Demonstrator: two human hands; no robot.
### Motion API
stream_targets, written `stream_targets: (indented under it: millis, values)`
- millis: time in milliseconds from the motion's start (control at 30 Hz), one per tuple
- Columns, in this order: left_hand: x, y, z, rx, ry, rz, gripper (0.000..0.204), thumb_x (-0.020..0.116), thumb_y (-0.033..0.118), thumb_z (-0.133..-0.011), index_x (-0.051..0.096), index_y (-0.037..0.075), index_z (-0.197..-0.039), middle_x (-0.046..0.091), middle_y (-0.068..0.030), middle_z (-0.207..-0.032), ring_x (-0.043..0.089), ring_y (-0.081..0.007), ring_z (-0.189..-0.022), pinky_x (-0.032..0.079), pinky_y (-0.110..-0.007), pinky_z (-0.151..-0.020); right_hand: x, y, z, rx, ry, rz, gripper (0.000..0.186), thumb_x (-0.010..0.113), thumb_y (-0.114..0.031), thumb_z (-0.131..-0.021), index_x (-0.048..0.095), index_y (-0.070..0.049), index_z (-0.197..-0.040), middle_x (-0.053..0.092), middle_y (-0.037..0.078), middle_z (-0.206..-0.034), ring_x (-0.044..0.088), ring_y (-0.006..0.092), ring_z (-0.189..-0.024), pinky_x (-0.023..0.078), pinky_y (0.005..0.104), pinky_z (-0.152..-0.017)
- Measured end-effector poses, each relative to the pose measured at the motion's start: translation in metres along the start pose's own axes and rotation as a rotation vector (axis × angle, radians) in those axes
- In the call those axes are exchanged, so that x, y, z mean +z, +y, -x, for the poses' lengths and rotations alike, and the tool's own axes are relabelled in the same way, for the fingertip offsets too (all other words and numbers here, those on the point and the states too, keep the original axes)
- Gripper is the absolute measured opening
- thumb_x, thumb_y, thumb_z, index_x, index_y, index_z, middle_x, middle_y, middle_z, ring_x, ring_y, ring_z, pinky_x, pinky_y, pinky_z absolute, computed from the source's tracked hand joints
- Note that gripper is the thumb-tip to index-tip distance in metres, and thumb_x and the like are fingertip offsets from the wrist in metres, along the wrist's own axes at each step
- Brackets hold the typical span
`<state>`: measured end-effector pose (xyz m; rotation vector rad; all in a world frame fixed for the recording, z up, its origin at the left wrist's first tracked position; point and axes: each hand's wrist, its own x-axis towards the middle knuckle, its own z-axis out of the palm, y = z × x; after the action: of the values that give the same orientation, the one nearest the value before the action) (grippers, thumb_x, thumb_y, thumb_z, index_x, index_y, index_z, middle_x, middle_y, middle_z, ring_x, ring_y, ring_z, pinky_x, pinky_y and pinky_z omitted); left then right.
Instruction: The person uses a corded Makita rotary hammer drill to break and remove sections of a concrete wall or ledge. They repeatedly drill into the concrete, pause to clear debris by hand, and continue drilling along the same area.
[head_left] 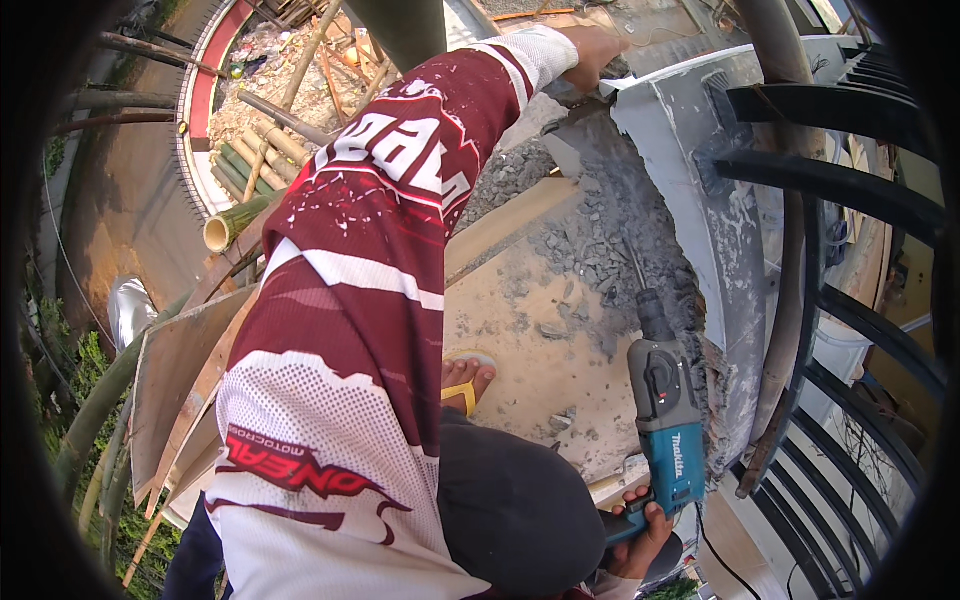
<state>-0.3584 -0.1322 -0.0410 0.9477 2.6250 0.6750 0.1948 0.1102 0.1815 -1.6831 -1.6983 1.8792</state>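
Observation:
My right hand [640, 540] is closed around the rear handle of a teal and grey rotary hammer drill [665, 400]. The drill points away from me, its thin bit [637, 265] reaching into broken grey rubble [600, 245] along the foot of a chipped wall [690, 170]. Covered by a maroon and white sleeve, my left arm stretches across the view to the far side. At its end my left hand [592, 58] is near the wall's far broken corner; its fingers are mostly hidden, so their grip is unclear.
Dark metal railings [830, 175] stand on the right. A black cord [725, 560] trails from the drill. My foot in a yellow-strapped sandal [468, 378] rests on a dusty board [520, 310]. Bamboo poles [245, 220] and a debris-filled lower area lie at left.

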Motion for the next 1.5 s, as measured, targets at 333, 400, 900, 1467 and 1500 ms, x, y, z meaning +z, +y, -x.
stream_targets:
  millis: [333,400,900,1467,1500]
  values:
    - [0.051,0.056,0.038,-0.405,0.398,0.333,0.056,0.075,0.001,-0.071,0.045,-0.002,-0.119,0.06,-0.0279,-0.12,0.063,-0.0509,-0.108,0.054,-0.054,-0.092,-0.006,0.009,0.0,0.14,-0.109,0.02,0.026,0.067,-0.02,-0.093,0.055,-0.007,-0.113,0.059,0.007,-0.096,0.059,0.0199,-0.085,0.054,0.0353,-0.074]
    - [0.074,0.065,0.041,-0.516,0.503,0.382,0.059,0.076,0.001,-0.068,0.045,-0.002,-0.118,0.058,-0.027,-0.12,0.062,-0.0519,-0.109,0.054,-0.054,-0.093,-0.005,0.012,0.006,0.165,-0.108,-0.056,0.028,0.065,-0.021,-0.095,0.054,-0.006,-0.116,0.058,0.007,-0.097,0.059,0.0195,-0.085,0.054,0.0354,-0.075]
    - [0.045,0.005,0.026,-0.246,0.262,0.333,0.06,0.071,0.005,-0.073,0.047,0.002,-0.127,0.065,-0.0259,-0.121,0.062,-0.0452,-0.116,0.051,-0.05,-0.096,-0.021,0.025,-0.013,0.061,-0.135,0.049,0.025,0.066,-0.015,-0.092,0.058,-0.004,-0.112,0.062,0.009,-0.099,0.06,0.0218,-0.088,0.054,0.0374,-0.081]
    - [0.046,0.027,0.029,-0.319,0.276,0.409,0.057,0.07,0.004,-0.073,0.045,0.002,-0.124,0.061,-0.0241,-0.128,0.059,-0.0457,-0.122,0.051,-0.051,-0.099,-0.009,0.064,0.004,0.206,-0.011,-0.089,0.034,0.067,-0.031,-0.094,0.06,-0.007,-0.117,0.063,0.006,-0.094,0.061,0.0206,-0.077,0.054,0.0361,-0.065]
    - [0.04,0.025,0.031,-0.318,0.284,0.389,0.056,0.071,0.006,-0.074,0.045,0.001,-0.124,0.061,-0.0248,-0.126,0.059,-0.0458,-0.12,0.051,-0.052,-0.098,-0.017,0.067,-0.001,0.212,-0.08,-0.118,0.035,0.067,-0.032,-0.094,0.059,-0.007,-0.116,0.062,0.006,-0.091,0.061,0.0209,-0.073,0.054,0.036,-0.062]
